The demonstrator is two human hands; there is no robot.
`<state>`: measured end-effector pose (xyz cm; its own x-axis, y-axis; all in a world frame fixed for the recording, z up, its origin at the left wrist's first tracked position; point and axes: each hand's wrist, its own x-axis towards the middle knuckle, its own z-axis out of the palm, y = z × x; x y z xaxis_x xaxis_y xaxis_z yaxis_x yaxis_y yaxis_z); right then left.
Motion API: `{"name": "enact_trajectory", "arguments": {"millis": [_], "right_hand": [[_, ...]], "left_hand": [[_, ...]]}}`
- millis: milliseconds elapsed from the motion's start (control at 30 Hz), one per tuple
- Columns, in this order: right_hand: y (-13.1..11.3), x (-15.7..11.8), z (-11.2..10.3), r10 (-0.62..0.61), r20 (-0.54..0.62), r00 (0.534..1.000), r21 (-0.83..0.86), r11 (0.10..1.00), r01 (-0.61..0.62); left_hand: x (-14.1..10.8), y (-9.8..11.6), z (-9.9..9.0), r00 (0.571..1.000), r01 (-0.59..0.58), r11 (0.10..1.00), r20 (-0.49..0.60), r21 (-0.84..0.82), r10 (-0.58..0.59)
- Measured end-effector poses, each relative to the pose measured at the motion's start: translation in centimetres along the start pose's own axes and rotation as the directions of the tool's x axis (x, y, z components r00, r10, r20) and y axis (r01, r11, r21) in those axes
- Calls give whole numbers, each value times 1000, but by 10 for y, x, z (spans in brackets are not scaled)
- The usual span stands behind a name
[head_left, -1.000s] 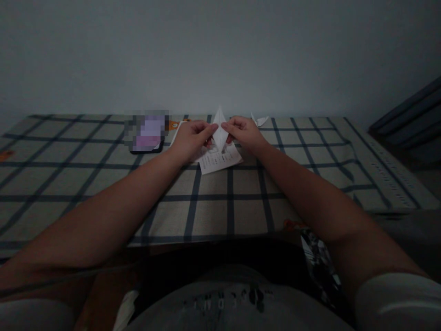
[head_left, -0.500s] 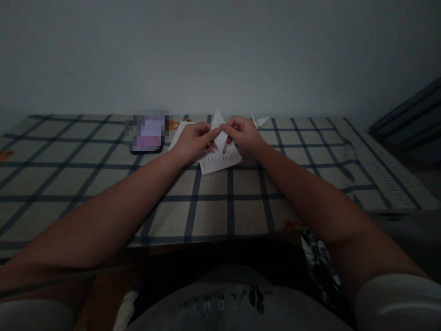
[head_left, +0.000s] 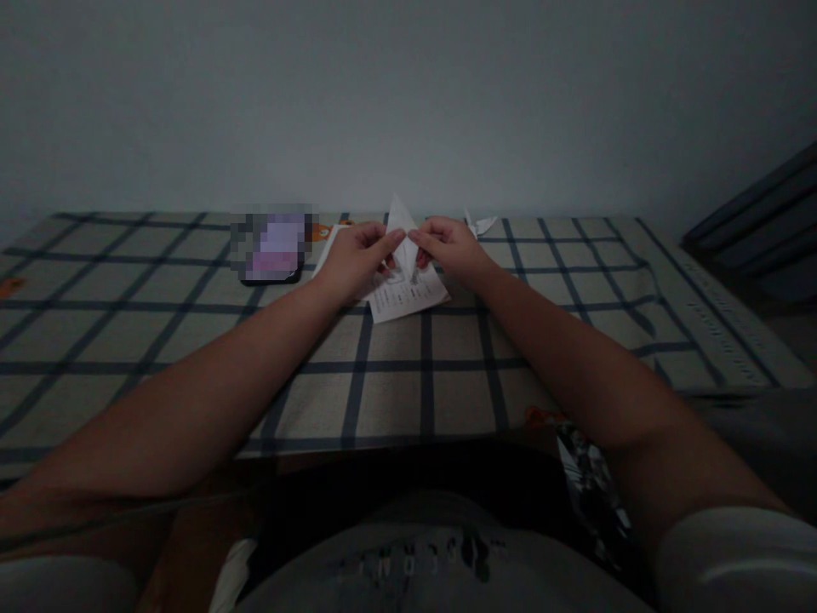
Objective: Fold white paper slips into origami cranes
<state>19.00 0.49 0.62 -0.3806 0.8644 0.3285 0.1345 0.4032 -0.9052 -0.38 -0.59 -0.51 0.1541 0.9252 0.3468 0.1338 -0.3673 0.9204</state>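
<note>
Between my hands is a piece of white folded paper (head_left: 399, 223), diamond-like with a pointed top. My left hand (head_left: 361, 253) pinches its left side between thumb and fingers. On the opposite side, my right hand (head_left: 453, 247) grips it the same way, the two thumbs close together near the middle. Beneath the folded paper lies a printed sheet (head_left: 408, 298) on the tablecloth, partly covered by my hands. Another pale sheet (head_left: 328, 247) shows behind my left hand. A small white folded paper figure (head_left: 483, 226) sits just beyond my right hand.
A phone (head_left: 274, 255) with a lit purple screen, partly pixelated, stands to the left. The checked tablecloth (head_left: 549, 362) covers the table, which meets a plain wall (head_left: 408, 102) behind. A dark slatted object (head_left: 766, 221) is at the far right.
The folded paper has tilted slightly, its top point shifting up and to the left. My thumbs have drawn a little apart; both hands keep hold of it.
</note>
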Motion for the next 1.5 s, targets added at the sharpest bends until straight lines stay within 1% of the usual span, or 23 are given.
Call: {"name": "enact_trajectory", "arguments": {"millis": [100,200,300,433,500,600,667,700,767,833,900,1000,1067,1133,1200,1267,1333,1367,1400,1433,1500], "right_hand": [[1,-1,-2,-4,8,1000,-14,1000,5],[2,-2,0,-5,24,1000,-9,1000,5],[5,0,2,-11,7,1000,39,999,11],[9,3,3,-36,-35,999,81,996,39],[8,3,2,-73,-66,995,31,997,76],[2,-2,1,-178,-85,980,-131,977,166],[-2,-6,1,-258,-7,966,-243,938,249],[-4,-7,1,-294,33,955,-287,913,291],[-4,-8,0,-343,91,935,-355,866,352],[-2,-7,-2,-363,116,925,-410,830,377],[1,-5,-4,-369,134,920,-459,800,387],[5,-2,-6,-390,177,904,-497,757,424],[5,-2,-6,-418,208,884,-487,740,464],[4,-3,-5,-444,214,870,-458,741,491],[3,-4,-3,-447,157,881,-427,774,468],[4,-3,-2,-416,35,909,-375,837,398],[9,0,-2,-345,-94,934,-285,908,307],[13,2,-3,-296,-134,946,-231,937,260],[18,5,-4,-249,-154,956,-180,959,221],[23,8,-4,-206,-149,967,-132,973,187],[32,12,-5,-140,-109,984,-52,990,135]], "left_hand": [[0,-2,-1,999,42,998,32,-51,-40],[2,-5,-3,1000,26,998,-6,-49,-27],[5,-8,-4,999,-17,999,-46,-37,15],[8,-8,-1,999,1,990,-43,-139,-7],[8,-7,1,999,18,983,-47,-184,-27],[8,-7,3,990,16,983,-133,-184,-41],[8,-8,3,987,4,989,-160,-150,-28],[7,-8,3,989,4,991,-145,-133,-24],[6,-7,4,996,23,993,-81,-119,-33],[5,-6,4,998,55,987,-28,-150,-60],[4,-4,4,997,76,977,-9,-201,-80],[3,-4,4,996,85,965,-1,-246,-88],[3,-6,3,996,83,963,-3,-255,-86],[4,-7,3,995,82,961,-24,-263,-92],[6,-7,3,992,92,958,-58,-271,-112],[7,-4,2,985,108,952,-98,-287,-141],[7,-1,2,979,124,941,-117,-315,-169],[7,0,2,977,135,934,-111,-330,-180],[7,2,2,977,146,928,-96,-342,-189],[6,2,3,978,158,924,-73,-348,-195],[4,3,3,980,180,919,-21,-350,-200]]}}
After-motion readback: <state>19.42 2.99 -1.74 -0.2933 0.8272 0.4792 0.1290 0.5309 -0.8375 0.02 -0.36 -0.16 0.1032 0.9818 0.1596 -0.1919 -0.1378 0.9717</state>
